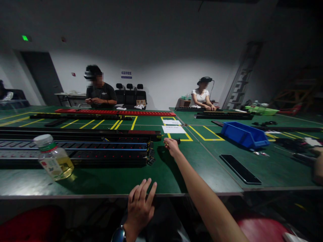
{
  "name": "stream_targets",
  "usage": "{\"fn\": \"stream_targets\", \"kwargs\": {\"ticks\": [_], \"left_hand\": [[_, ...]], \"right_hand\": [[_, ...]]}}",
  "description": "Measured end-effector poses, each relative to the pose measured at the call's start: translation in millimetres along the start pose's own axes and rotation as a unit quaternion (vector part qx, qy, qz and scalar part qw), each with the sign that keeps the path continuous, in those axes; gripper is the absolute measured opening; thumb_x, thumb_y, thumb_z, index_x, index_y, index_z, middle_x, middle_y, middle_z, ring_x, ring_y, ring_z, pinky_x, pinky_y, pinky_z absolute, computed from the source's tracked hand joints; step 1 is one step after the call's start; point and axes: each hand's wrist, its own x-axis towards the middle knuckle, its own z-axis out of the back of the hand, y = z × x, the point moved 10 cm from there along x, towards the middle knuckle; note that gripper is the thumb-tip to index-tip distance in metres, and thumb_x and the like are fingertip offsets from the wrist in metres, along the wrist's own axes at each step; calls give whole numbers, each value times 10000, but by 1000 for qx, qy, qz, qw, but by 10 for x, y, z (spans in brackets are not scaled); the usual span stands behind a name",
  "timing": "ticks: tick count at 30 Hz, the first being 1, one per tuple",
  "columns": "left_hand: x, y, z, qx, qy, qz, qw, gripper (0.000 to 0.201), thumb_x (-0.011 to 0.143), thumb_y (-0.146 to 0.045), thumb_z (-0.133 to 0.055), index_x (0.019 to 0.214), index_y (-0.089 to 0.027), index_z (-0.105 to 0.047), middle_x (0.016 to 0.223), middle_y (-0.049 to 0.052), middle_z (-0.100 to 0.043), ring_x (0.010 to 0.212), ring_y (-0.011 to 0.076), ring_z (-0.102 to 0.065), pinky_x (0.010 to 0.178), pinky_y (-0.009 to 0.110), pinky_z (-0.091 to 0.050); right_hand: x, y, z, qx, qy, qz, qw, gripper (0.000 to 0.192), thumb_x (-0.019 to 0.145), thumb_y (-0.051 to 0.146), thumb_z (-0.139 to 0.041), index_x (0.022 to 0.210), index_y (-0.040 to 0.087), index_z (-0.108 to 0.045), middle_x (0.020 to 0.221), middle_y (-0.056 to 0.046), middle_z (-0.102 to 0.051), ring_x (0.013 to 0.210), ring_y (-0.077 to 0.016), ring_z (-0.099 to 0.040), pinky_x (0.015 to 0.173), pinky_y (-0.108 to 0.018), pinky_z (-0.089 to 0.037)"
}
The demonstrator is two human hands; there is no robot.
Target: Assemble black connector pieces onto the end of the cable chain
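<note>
My right hand (pixel 172 147) reaches out over the green table with its fingers pinched. A small yellowish bit shows at the fingertips, too small to name. Just left of that hand are the ends of long black rails (pixel 141 135). Nearer to me lies a black strip assembly with blue lines and red dots (pixel 108 153), loose connectors (pixel 150 158) at its right end. By the table's front edge my left hand (pixel 141 203) is open, fingers stretched, holding nothing. Whether it touches the edge I cannot tell.
A bottle of yellow liquid (pixel 54 161) stands front left. On the right are a phone (pixel 239 169) and a blue bin (pixel 244 136). White paper sheets (pixel 173 129) and a long red rail (pixel 113 112) lie farther back. Two people (pixel 101 92) work across the table.
</note>
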Motion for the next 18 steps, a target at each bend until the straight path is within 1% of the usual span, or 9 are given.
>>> {"fn": "stream_targets", "kwargs": {"ticks": [6,11,13,15,18], "left_hand": [[-23,-8,-34,20,9,-9,1000,595,796,-170,-605,1381,-258,-673,1401,61,-679,1304,243,-558,1119,388,-323],[-31,3,-39,12,4,-5,1000,595,802,-170,-602,1387,-259,-668,1405,60,-676,1307,239,-553,1122,387,-320],[-30,5,-36,10,2,-4,1000,594,801,-167,-603,1384,-262,-670,1402,58,-678,1300,238,-557,1123,387,-317],[-29,5,-32,9,-1,-3,1000,595,798,-164,-606,1381,-262,-673,1398,60,-680,1294,241,-561,1126,390,-315],[-36,2,-26,9,-3,-3,1000,600,794,-161,-614,1383,-262,-671,1397,62,-681,1299,239,-557,1133,389,-307]], "right_hand": [[24,-24,8,4,1,1,1000,79,748,195,-732,819,166,-714,699,-22,-684,535,-108,-562,438,-200,-436],[47,-19,5,-3,6,15,1000,105,748,219,-721,837,162,-715,722,-41,-703,554,-125,-584,454,-216,-458],[51,5,15,-30,-2,31,999,136,742,234,-722,858,166,-702,727,-48,-714,568,-140,-610,483,-232,-478],[51,29,35,-54,-16,46,997,208,725,247,-736,911,171,-684,731,-50,-724,598,-164,-647,528,-254,-502],[49,115,73,-118,-35,90,988,303,709,283,-768,979,193,-663,766,-46,-748,707,-211,-701,639,-289,-529]]}}
